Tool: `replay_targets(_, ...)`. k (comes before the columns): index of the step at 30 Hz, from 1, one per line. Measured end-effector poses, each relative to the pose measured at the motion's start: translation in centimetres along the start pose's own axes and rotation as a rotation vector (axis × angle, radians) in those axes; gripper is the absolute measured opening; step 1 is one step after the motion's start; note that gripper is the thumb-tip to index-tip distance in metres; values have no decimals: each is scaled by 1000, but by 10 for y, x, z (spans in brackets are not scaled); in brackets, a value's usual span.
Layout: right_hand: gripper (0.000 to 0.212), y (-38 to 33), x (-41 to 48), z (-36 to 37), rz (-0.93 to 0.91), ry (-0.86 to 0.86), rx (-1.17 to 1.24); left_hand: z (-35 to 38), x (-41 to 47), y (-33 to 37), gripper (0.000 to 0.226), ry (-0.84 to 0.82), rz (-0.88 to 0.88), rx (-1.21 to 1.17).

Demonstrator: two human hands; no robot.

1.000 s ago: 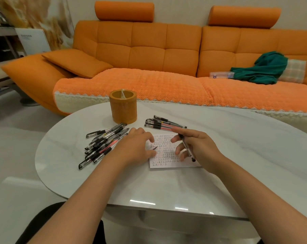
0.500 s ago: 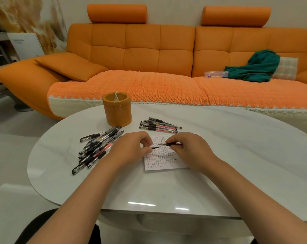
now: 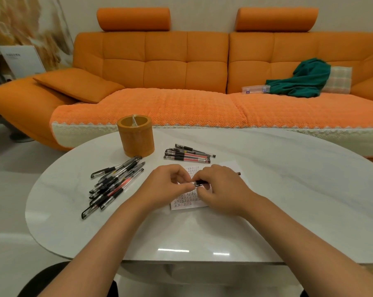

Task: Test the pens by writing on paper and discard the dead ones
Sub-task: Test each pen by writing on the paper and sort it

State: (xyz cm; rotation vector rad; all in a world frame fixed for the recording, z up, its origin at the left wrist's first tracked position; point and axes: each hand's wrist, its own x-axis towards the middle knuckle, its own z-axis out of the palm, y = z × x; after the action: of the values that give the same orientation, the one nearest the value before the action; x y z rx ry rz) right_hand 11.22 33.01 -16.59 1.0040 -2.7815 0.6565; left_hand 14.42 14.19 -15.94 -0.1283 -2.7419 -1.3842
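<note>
A black pen (image 3: pixel 199 182) lies level above the small sheet of paper (image 3: pixel 188 202), which is covered with rows of written marks. My right hand (image 3: pixel 220 188) grips the pen's barrel. My left hand (image 3: pixel 167 186) pinches the pen's left end, where the cap sits. A pile of several pens (image 3: pixel 114 184) lies to the left of my hands. A second, smaller row of pens (image 3: pixel 188 156) rests just beyond the paper.
An orange cylindrical cup (image 3: pixel 135 136) stands behind the left pile on the white oval table (image 3: pixel 277 200). Beyond the table runs an orange sofa (image 3: pixel 181 82) with a green cloth (image 3: pixel 303 79) and a clear box (image 3: pixel 255 89).
My right hand lifted the pen off the paper and turned it level. Both hands came together until my left hand's cap end met the pen.
</note>
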Motion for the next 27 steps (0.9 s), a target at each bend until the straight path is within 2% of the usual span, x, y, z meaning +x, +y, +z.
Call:
replay_targets(2, 20, 0, -1, 0, -30, 20, -71, 2, -2, 4, 8, -49, -35, -112)
replay_targets(5, 54, -2, -1, 0, 4, 4, -156, 0, -2, 6, 23, -89, -67, -167)
replay_targets(6, 65, -3, -1, 2, 32, 1, -178, -2, -2, 4, 26, -80, -59, -107)
replay_targets(8, 72, -4, -1, 6, 86, 7, -209, -7, 0, -3, 21, 1, -14, 195)
replay_targets(10, 69, -3, 0, 11, 132, -2, -228, -17, 3, -13, 15, 123, -2, 536)
replay_targets(14, 64, -4, 2, 19, 165, -11, -274, -37, 7, -40, 26, 259, -57, 797)
replay_targets(16, 63, -6, 6, 19, 164, 5, -268, -43, 5, -51, 33, 275, -84, 859)
replay_targets(20, 60, -13, 13, 19, 138, 6, -246, -47, -1, -61, 36, 192, -153, 899)
replay_targets(24, 44, -22, 18, 18, 135, -15, -195, -50, -1, -60, 35, 190, -126, 931)
replay_targets(27, 20, -20, 21, 22, 121, 29, -93, -51, 0, -58, 34, 204, -108, 1001)
